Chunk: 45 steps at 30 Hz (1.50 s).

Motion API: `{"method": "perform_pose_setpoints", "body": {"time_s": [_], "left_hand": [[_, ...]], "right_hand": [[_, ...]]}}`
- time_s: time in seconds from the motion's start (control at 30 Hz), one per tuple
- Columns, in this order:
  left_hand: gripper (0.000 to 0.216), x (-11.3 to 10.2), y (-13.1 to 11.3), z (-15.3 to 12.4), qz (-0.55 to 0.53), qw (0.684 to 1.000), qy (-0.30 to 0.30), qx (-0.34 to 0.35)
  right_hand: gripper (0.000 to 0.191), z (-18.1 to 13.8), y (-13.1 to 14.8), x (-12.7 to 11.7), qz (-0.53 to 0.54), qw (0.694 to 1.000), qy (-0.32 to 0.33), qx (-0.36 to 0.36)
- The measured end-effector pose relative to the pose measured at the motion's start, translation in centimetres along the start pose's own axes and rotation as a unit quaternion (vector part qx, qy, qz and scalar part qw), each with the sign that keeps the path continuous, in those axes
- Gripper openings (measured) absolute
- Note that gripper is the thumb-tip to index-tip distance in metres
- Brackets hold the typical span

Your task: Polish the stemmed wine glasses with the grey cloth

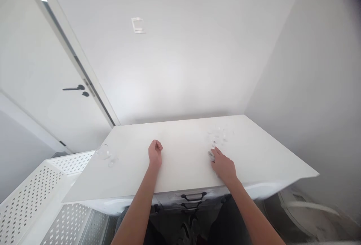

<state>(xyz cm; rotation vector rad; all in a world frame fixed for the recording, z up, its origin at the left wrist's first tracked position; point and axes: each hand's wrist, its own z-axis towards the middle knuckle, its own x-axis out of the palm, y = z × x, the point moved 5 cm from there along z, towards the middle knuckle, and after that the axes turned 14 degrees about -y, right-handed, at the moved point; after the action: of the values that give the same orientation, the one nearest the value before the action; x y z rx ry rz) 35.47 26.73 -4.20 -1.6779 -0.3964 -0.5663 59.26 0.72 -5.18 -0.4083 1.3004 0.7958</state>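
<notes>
My left hand (pixel 155 154) rests on the white tabletop (pixel 183 158), its fingers curled in and nothing visible in them. Farther right, my right hand (pixel 223 165) is closed around a small clear-and-grey object (pixel 211 156) low on the table; its kind is too blurred to tell. Just beyond those fingertips stand or lie several clear glass pieces (pixel 225 136), faint against the white. Near the table's left edge is a clear rounded glass (pixel 103 151), with a smaller clear round shape (pixel 113 161) beside it.
White perforated baskets or racks (pixel 34 185) stand left of the table. Drawers with black handles (pixel 193 197) are under its front edge, above my legs. A round white appliance (pixel 304 215) is at lower right. Behind are a wall with a switch (pixel 138 25) and a door (pixel 42 61).
</notes>
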Motion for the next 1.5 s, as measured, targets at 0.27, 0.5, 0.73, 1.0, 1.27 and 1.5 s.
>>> {"method": "perform_pose_setpoints", "body": {"time_s": [0.27, 0.5, 0.73, 1.0, 1.27, 1.5], "left_hand": [[0.041, -5.0, -2.7, -4.9, 0.146, 0.984, -0.021, 0.101], [0.03, -14.5, -9.1, -4.1, 0.085, 0.942, -0.255, 0.201], [0.043, -18.3, -12.0, 0.5, -0.038, 0.947, -0.306, 0.087], [0.061, -16.8, -12.3, 4.3, -0.084, 0.972, -0.216, 0.025], [0.046, -8.5, -7.2, 3.1, -0.067, 0.996, -0.051, 0.009], [0.071, -1.9, -0.7, 1.3, -0.035, 0.998, 0.047, -0.027]], "right_hand": [[0.055, 0.2, -0.8, 1.1, 0.005, 1.0, 0.001, -0.011], [0.044, -1.5, -0.9, 0.3, 0.147, 0.979, -0.139, 0.012], [0.053, -2.8, -1.2, -1.3, 0.258, 0.926, -0.276, -0.001], [0.055, -3.2, -1.6, -0.4, 0.519, 0.81, -0.202, 0.183], [0.047, 0.8, 10.3, 1.2, 0.757, 0.638, 0.025, 0.142], [0.055, 4.3, 19.2, 1.7, 0.796, 0.583, 0.142, 0.083]]}}
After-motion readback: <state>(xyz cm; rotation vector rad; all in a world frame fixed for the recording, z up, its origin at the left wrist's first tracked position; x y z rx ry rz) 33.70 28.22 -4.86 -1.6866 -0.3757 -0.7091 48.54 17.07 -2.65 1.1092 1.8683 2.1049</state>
